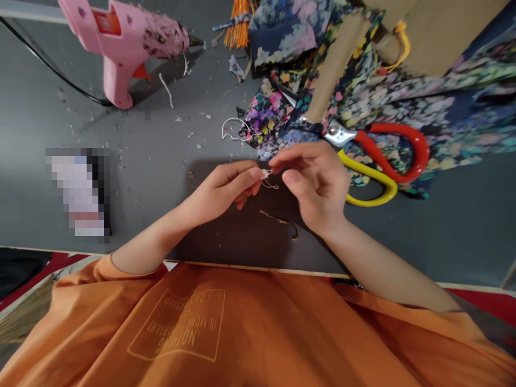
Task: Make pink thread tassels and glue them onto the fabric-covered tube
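Observation:
Between the thumb and index finger of my left hand (223,189) is pinched a small loop of thin whitish cord (271,186). A tiny clear or white piece shows at the fingertips, too small to make out fully. My right hand (320,185) is just to the right, its thumb and index finger apart. The right index fingertip is very close to the cord; whether it touches cannot be told. Both hands are above the dark grey table (226,236). Scissors (342,134) with one red and one yellow handle lie behind my right hand.
Floral fabric pieces (403,107) and brown cardboard (451,37) cover the back right. A pink glue gun (124,45) with a black cable lies back left. A pixelated object (83,193) is at left. An orange tassel (238,27), a white cord (231,129) and scraps lie around.

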`<state>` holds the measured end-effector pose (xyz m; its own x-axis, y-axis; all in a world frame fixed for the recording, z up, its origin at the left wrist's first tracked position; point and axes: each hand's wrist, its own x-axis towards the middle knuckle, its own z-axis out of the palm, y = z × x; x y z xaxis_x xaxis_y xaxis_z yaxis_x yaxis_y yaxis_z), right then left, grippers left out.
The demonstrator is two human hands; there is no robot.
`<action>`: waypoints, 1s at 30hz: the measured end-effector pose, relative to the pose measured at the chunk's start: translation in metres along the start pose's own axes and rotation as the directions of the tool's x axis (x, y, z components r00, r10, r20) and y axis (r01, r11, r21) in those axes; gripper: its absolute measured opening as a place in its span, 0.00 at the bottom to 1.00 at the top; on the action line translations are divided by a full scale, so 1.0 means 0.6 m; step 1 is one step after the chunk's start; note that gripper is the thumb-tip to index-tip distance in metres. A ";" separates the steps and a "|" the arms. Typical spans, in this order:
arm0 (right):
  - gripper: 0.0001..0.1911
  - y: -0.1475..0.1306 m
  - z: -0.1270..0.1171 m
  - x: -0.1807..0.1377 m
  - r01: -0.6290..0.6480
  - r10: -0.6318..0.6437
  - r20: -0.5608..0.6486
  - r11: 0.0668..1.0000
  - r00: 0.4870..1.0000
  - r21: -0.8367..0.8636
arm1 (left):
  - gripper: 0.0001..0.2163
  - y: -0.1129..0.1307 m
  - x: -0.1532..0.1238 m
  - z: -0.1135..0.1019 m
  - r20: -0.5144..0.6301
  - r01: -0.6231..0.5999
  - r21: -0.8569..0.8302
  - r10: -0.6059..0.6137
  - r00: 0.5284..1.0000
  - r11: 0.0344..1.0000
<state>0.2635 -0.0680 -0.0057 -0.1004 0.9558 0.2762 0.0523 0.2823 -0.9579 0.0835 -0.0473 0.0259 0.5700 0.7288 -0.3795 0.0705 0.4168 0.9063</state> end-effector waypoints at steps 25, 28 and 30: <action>0.04 -0.010 0.000 0.001 0.086 -0.083 0.022 0.985 0.996 -0.149 | 0.17 0.005 -0.001 -0.002 0.214 0.196 -0.295 -0.136 0.967 0.935; 0.04 -0.010 0.001 0.001 0.133 -0.130 0.027 0.980 0.991 -0.146 | 0.17 0.005 -0.001 -0.001 0.232 0.192 -0.293 -0.125 0.965 0.937; 0.04 -0.009 0.002 0.001 0.119 -0.116 0.029 0.983 0.993 -0.139 | 0.17 0.005 -0.002 -0.001 0.237 0.197 -0.297 -0.128 0.963 0.934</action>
<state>0.2622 -0.0690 -0.0002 -0.1348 0.9139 0.3830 0.1779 0.4025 -0.8979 0.0825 -0.0465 0.0287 0.7336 0.5199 -0.4376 -0.0646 0.6943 0.7168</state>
